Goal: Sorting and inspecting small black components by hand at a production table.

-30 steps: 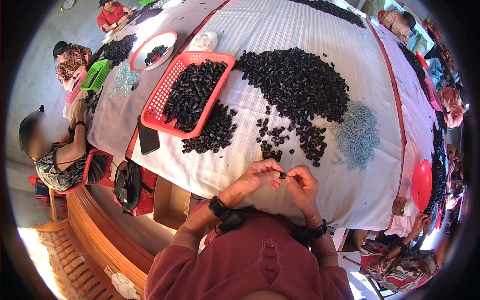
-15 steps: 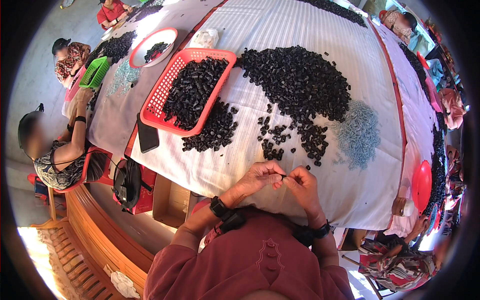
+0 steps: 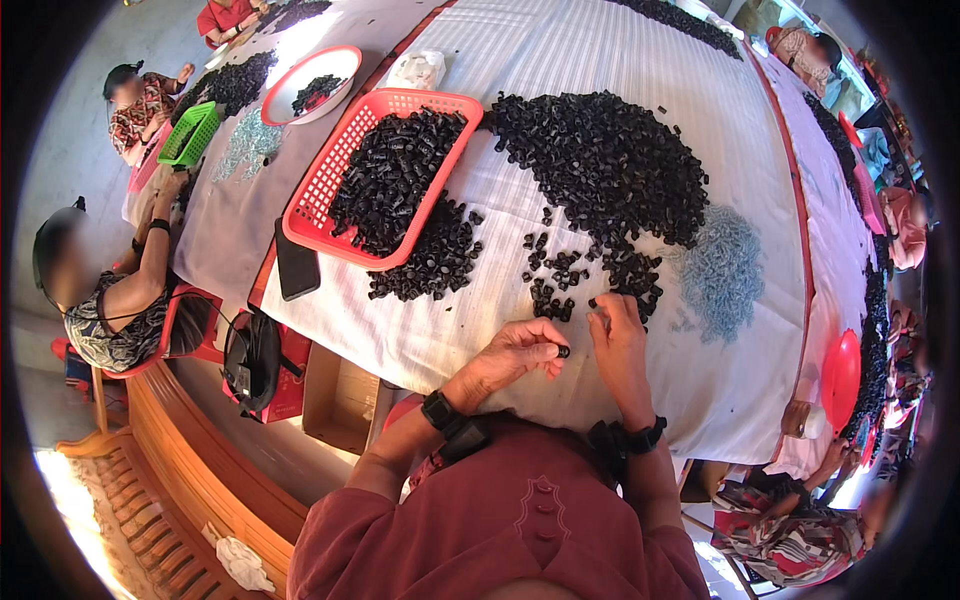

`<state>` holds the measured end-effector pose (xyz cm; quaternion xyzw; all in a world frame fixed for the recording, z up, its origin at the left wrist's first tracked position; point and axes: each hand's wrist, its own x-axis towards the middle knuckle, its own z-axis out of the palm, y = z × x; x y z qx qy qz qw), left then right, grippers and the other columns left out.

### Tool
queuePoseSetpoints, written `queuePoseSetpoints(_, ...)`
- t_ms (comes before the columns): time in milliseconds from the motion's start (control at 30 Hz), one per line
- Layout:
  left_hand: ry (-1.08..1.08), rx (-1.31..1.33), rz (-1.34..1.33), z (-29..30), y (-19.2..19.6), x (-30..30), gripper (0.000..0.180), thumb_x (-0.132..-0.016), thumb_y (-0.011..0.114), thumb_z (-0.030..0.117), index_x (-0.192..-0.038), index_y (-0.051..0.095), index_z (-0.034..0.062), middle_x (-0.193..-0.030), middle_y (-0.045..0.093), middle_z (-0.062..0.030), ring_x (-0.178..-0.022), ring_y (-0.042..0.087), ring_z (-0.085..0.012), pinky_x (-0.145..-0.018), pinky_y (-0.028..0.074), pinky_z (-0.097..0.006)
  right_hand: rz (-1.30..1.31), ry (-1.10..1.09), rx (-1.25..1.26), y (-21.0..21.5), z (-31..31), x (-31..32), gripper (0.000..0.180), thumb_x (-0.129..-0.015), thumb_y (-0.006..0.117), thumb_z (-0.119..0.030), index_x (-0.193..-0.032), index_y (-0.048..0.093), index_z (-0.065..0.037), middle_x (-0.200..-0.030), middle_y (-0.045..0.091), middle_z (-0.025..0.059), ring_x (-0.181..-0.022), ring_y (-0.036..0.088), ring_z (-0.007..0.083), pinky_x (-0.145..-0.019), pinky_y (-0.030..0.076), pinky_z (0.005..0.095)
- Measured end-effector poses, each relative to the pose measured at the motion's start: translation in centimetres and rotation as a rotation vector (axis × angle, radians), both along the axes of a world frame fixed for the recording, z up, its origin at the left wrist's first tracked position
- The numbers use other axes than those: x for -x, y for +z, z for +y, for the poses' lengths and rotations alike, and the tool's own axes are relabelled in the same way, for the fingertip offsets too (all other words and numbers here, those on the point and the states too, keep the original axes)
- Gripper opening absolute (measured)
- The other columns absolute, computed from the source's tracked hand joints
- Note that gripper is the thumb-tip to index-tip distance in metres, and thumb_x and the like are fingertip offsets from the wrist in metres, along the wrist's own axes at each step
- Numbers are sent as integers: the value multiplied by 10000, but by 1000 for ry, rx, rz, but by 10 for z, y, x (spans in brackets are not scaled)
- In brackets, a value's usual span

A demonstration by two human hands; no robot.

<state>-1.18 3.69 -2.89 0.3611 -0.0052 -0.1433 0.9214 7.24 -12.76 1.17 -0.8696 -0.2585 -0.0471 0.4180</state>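
A small black plastic cap-like piece (image 3: 562, 351) is pinched between the thumb and fingers of my left hand (image 3: 510, 358), just above the cloth near the table's front edge. My right hand (image 3: 622, 350) is apart from it, reaching forward to the near edge of a loose cluster of the same black pieces (image 3: 632, 275). Its fingers are stretched out, thumb and forefinger slightly apart, and I see nothing held in them. Behind the cluster spreads a large heap of black pieces (image 3: 600, 160). A pile of small translucent bluish pieces (image 3: 722, 265) lies to its right.
A red plastic basket (image 3: 300, 222) full of black pieces stands left of the heap, more pieces beside it. A black phone (image 3: 297, 268) lies near the table's left edge. Co-workers sit around, with a green basket (image 3: 203, 128) and a white basin (image 3: 345, 62) on the left.
My hands were together at the small black piece. Now my right hand has moved away and forward to the loose pieces, while the left stays nearly in place with the piece.
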Motion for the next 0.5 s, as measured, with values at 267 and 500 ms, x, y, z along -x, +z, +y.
queuePoseSetpoints(267,-4,38,14,2,0,3,145,-877,582,87,-1006,590,22,-825,640,-60,-735,613,-141,-691,506,-282,-2,27,221,-16,8,-16,157,-779,586,-14,-904,492,-31,-897,507,178,-769,554,402,-635,451,472)
queuePoseSetpoints(500,51,-49,10,0,2,3,142,-886,567,83,-1011,582,18,-837,632,-61,-747,606,-135,-692,506,-279,84,126,-29,-1,-3,-3,161,-786,547,28,-939,517,-15,-779,539,119,-625,563,224,-561,460,322)
